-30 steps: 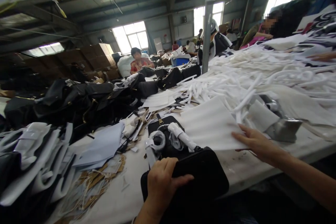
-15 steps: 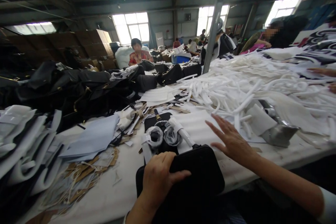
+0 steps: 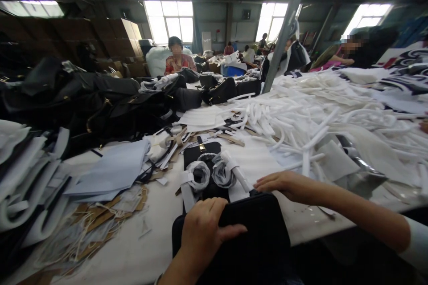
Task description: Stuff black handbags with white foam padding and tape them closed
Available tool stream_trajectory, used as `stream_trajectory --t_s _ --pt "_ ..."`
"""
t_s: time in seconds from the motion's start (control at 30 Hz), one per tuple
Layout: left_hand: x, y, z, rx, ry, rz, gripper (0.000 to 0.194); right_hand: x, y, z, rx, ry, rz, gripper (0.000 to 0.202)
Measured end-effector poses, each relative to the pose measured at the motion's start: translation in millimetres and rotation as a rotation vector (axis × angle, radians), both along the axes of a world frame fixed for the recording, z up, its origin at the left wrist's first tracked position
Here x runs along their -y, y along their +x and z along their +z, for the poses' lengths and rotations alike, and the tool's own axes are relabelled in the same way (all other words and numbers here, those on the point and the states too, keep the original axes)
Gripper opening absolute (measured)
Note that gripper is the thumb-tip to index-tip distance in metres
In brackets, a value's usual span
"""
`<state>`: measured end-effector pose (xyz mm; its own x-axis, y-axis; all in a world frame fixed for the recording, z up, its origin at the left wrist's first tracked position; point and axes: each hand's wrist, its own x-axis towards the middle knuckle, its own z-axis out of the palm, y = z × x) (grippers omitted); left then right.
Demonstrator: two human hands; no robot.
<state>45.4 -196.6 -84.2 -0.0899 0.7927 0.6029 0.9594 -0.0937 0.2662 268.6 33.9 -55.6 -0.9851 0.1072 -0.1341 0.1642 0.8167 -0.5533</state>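
A black bag [image 3: 256,231] is tilted up at the table's front edge, its flat dark face toward me. My left hand [image 3: 203,227] grips its upper edge, thumb lying across the face and fingers over the far side. At the upper right corner, my right hand [image 3: 287,185] reaches in with fingers stretched out, their tips at the base of a wrapped strap; whether they touch it I cannot tell. Two coils in clear wrap, a left coil [image 3: 198,175] and a right coil [image 3: 223,173], lie behind the edge. A black flap with a gold buckle [image 3: 201,147] shows beyond them.
White foam strips [image 3: 284,113] heap up at the right, near a grey plastic-wrapped packet [image 3: 359,171]. Pale blue sheets [image 3: 110,169] and brown tags with strings [image 3: 100,220] lie left. Black bags [image 3: 110,93] pile behind. A metal post [image 3: 282,35] stands mid-table; a co-worker [image 3: 180,60] sits opposite.
My right hand has come down and left, from above the table to the bag's upper right corner. My left hand keeps its grip. The view has shifted slightly.
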Motion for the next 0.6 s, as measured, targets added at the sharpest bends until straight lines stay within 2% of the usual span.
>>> stream_trajectory --t_s 0.1,0.2,0.33,0.43,0.5,0.6 --pt "-0.2 1.7 2.6 0.015 0.009 -0.014 0.053 -3.8 -24.0 16.1 0.028 -0.109 0.073 0.066" --pt "-0.8 2.7 3.6 0.042 0.022 -0.037 0.048 -1.7 -49.8 20.9 0.043 -0.301 0.162 0.058" --pt "-1.1 0.0 2.2 0.087 0.009 -0.029 0.049 4.8 -72.3 6.9 0.162 -0.691 0.115 0.042" --pt "-3.4 -1.8 2.7 0.067 -0.009 -0.091 0.049 10.0 -80.8 -6.8 0.273 -0.947 0.105 0.032" --pt "-6.9 -3.1 5.1 0.057 -0.015 -0.135 0.049 12.3 -85.3 -12.6 0.325 -0.998 0.136 0.031" --pt "-9.6 -12.2 13.0 0.096 -0.078 -0.194 0.049 12.8 -91.2 -15.4 0.377 -0.99 0.162 0.035"
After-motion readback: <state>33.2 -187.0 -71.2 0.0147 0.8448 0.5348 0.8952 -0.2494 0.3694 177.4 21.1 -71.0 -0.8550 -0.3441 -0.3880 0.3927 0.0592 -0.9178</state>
